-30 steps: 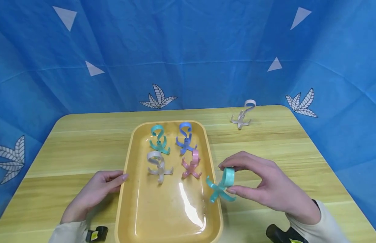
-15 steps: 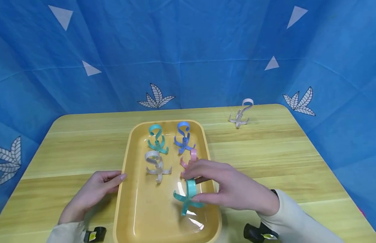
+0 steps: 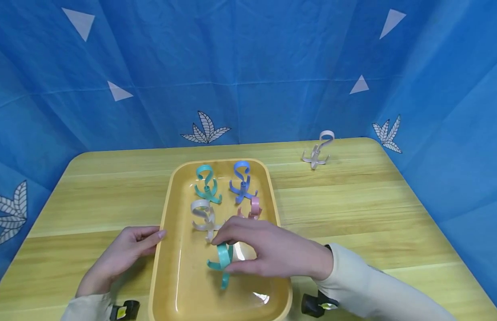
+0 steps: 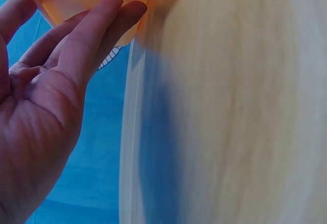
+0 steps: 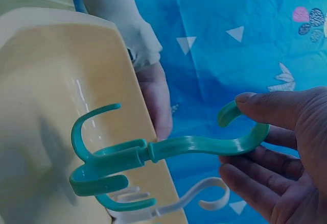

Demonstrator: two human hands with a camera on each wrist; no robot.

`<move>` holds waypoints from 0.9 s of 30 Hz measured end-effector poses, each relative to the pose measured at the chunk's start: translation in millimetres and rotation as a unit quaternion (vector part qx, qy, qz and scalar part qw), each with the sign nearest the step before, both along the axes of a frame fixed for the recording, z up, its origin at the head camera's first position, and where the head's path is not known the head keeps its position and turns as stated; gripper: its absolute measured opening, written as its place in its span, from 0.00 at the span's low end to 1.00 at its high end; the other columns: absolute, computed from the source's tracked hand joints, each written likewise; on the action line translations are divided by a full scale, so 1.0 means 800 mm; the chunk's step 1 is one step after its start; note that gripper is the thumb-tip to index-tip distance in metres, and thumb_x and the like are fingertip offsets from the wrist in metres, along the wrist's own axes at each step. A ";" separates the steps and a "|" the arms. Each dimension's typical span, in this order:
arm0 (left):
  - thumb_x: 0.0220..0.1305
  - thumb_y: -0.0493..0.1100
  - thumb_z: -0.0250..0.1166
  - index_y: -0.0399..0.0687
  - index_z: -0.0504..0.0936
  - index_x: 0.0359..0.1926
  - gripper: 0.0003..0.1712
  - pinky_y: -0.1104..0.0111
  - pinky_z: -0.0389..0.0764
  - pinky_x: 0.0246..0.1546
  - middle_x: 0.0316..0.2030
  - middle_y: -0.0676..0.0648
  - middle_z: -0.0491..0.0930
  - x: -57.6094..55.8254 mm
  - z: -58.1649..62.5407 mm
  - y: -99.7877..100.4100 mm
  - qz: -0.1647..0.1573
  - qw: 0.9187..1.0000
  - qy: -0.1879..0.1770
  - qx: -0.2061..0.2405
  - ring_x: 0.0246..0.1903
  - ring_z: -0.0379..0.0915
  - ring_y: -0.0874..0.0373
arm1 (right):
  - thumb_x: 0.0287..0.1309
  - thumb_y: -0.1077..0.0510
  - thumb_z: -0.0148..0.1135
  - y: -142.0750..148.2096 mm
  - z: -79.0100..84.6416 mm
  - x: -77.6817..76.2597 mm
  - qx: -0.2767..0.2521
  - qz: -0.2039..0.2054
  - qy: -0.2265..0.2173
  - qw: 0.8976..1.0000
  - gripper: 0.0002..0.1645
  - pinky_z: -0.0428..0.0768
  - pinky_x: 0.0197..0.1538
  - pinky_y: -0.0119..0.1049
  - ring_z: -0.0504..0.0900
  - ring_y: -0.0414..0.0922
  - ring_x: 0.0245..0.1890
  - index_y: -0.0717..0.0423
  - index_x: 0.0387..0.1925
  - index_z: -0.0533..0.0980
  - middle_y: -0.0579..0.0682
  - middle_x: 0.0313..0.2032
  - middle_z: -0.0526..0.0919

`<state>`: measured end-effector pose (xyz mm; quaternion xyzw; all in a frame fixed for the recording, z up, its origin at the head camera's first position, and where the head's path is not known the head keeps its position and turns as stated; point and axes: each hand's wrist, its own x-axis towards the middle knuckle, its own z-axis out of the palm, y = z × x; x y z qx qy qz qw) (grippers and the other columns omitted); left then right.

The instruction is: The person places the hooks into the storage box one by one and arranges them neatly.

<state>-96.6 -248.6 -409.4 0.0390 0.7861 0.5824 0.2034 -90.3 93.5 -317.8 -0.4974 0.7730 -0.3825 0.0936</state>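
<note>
My right hand pinches the curled top of a turquoise four-prong hanging hook between thumb and fingers. The hook hangs over the near half of a yellow tray, prongs down. In the right wrist view, its long stem and curved prongs show plainly. My left hand holds the tray's left rim, thumb on the edge and fingers against the outer side. Inside the tray stand a green hook, a blue hook, a white hook and a pink hook, the last partly hidden by my right hand.
A pale grey hook stands on the wooden table at the back right, outside the tray. A blue patterned cloth hangs behind the table and along its sides.
My right hand has carried the turquoise hook leftward from over the tray's right edge to over its near middle, now covering part of the pink hook. The left hand keeps its hold on the rim.
</note>
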 end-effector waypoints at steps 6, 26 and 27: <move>0.75 0.42 0.56 0.19 0.70 0.59 0.27 0.67 0.79 0.48 0.59 0.27 0.71 0.000 0.000 0.000 0.000 1.000 0.000 0.003 0.51 0.73 0.63 | 0.61 0.52 0.69 -0.011 -0.009 -0.004 0.020 0.006 0.022 1.000 0.22 0.68 0.60 0.25 0.72 0.31 0.55 0.51 0.55 0.76 0.40 0.52 0.77; 0.74 0.43 0.57 0.19 0.69 0.60 0.28 0.66 0.79 0.48 0.60 0.27 0.70 -0.001 0.000 0.002 0.006 1.000 -0.011 -0.003 0.54 0.72 0.56 | 0.60 0.52 0.70 -0.007 -0.020 -0.006 0.004 0.013 0.017 1.000 0.26 0.67 0.62 0.28 0.70 0.33 0.59 0.52 0.58 0.74 0.41 0.56 0.75; 0.74 0.43 0.57 0.18 0.69 0.61 0.28 0.66 0.79 0.48 0.60 0.27 0.70 0.000 0.001 0.002 0.006 1.000 -0.011 -0.004 0.54 0.72 0.56 | 0.60 0.51 0.70 -0.006 -0.019 -0.006 0.006 0.010 0.011 1.000 0.26 0.67 0.63 0.28 0.69 0.33 0.59 0.51 0.58 0.74 0.40 0.56 0.75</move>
